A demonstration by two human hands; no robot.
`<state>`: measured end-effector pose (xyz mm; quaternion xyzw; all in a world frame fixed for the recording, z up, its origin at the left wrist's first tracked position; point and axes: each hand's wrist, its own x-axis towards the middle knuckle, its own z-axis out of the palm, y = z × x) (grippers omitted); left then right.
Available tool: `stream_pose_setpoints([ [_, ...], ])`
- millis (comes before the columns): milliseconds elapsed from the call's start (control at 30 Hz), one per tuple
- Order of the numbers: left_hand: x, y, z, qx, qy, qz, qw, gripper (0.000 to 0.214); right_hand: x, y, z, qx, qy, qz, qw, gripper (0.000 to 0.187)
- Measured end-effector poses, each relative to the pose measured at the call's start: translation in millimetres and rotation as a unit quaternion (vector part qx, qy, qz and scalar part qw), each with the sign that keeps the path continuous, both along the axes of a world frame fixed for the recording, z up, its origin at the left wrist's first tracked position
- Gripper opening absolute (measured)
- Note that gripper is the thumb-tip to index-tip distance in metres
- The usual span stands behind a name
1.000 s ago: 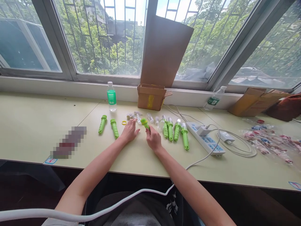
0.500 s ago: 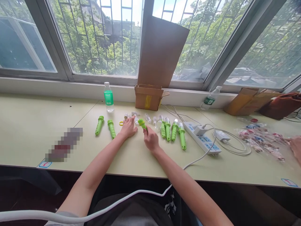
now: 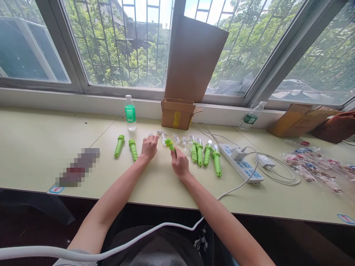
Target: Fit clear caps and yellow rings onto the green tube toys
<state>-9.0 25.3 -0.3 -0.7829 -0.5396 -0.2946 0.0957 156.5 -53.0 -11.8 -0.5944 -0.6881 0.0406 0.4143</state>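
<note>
My right hand [image 3: 180, 164] is closed around a green plastic handle [image 3: 169, 144] and holds it tilted up off the table [image 3: 166, 184]. My left hand [image 3: 149, 146] lies palm down just left of it. Its fingers are spread, with the tips touching small clear plastic caps [image 3: 162, 136]. Two bare green handles [image 3: 119, 145] [image 3: 133, 149] lie to the left of that hand. Right of my right hand lies a row of several green handles with clear tops [image 3: 207, 153].
A green-labelled water bottle [image 3: 130, 117] and an open cardboard box [image 3: 177, 113] stand by the window sill. A white power strip [image 3: 241, 164] with plugs and cables lies to the right. Beyond it are plastic bags of small parts [image 3: 313, 164]. A white cable [image 3: 138, 240] crosses my lap.
My left hand slid forward and left and now covers the spot where a yellow ring lay. The right hand kept the green handle and hardly moved. Another person's hand showed briefly at the far right.
</note>
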Motion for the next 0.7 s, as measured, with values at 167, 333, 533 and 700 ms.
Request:
stream_pose_setpoints([
  [167,-12.4,-10.3,20.8,0.076,-0.208,-0.060,0.973,0.024,-0.2,-0.8,-0.5,0.001,-0.026,-0.017,1.000,0.037],
  [333,-12.7,-18.6,31.4,-0.044,-0.409,-0.159,0.897,0.028,-0.7,-3.6,0.6,-0.013,-0.062,0.003,0.998,0.032],
  [533,-19.4,-13.0,31.8,-0.129,-0.471,-0.194,0.851,0.026,-0.8,-7.8,3.2,-0.011,-0.084,0.028,0.996,0.031],
  [700,-23.9,-11.1,29.3,-0.217,-0.457,-0.209,0.837,0.027,-1.0,-9.4,3.1,-0.002,-0.094,0.053,0.994,0.031],
])
